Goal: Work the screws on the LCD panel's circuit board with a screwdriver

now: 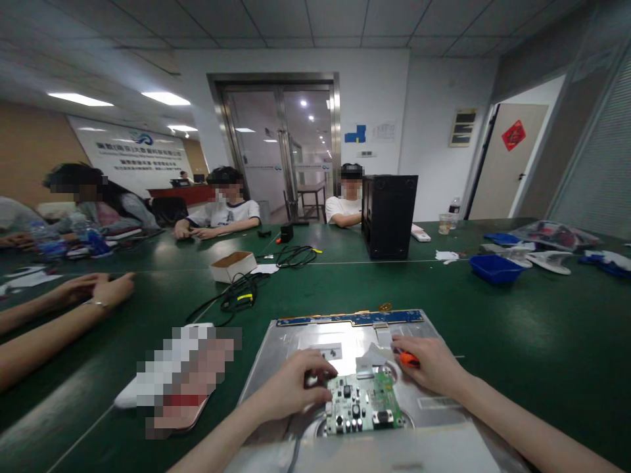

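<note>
A green circuit board (365, 401) lies on the silver metal back of a flat panel (276, 355). At the board's left edge is my left hand (296, 387), its thumb and curled fingers gripping near the upper corner. My right hand (428, 364) is wrapped round a small orange-handled tool (408, 359); its tip is hidden. Those fingers rest on the panel just right of the board. A flat ribbon cable (382, 334) and a silvery tape flap (373, 356) lie above the board. Along the panel's far edge runs a narrow blue circuit strip (350, 318).
Left of the panel lie phones (197, 394), black cables (241, 295) and an open cardboard box (233, 268). A black case (389, 217) stands across the green table, with a blue tray (495, 269) to its right. Another person's hands (106, 289) reach in at left; several people sit beyond.
</note>
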Demonstrator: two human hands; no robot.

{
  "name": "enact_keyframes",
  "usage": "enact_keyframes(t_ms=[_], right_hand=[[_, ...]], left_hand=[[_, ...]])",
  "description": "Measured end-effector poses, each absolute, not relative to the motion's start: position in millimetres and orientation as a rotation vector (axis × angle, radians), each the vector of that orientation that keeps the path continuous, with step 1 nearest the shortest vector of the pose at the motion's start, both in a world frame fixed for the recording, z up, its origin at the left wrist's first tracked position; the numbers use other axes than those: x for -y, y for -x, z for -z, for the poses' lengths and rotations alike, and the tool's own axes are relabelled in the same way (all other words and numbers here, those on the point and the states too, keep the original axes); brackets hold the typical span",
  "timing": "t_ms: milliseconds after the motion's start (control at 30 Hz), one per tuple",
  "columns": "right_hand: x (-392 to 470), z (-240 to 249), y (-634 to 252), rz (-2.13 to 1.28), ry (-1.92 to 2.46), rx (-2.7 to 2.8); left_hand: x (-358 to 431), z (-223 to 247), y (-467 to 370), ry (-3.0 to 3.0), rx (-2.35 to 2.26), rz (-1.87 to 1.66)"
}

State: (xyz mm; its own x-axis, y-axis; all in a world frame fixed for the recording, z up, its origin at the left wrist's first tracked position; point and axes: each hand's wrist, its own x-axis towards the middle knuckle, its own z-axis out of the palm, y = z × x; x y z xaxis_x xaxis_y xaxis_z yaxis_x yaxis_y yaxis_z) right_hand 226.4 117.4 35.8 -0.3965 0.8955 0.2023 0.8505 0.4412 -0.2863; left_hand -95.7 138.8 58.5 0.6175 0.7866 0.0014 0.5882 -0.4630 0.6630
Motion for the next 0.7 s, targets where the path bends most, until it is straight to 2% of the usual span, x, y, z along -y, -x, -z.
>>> enact_keyframes(t_ms=[133,267,500,700], right_hand=[[-113.8,-35.8,-227.0,-0.203,1.388,2.354],[-100.2,-46.6,-216.7,-0.348,1.278,2.376],[-89.2,-61.1,-202.6,-0.383,1.326,2.579],[-91.0,-63.0,-203.9,-0.440,1.337,2.577]], left_hand=[[-141.3,-63.3,96.2,-2.214,-1.036,-0.389],[-143.0,-69.5,93.1,-2.213,-1.034,-0.336],[-149.3,-80.9,95.7,-2.155,-1.023,-0.241],[-164.6,-100.6,105.1,-2.191,-1.170,-0.386]])
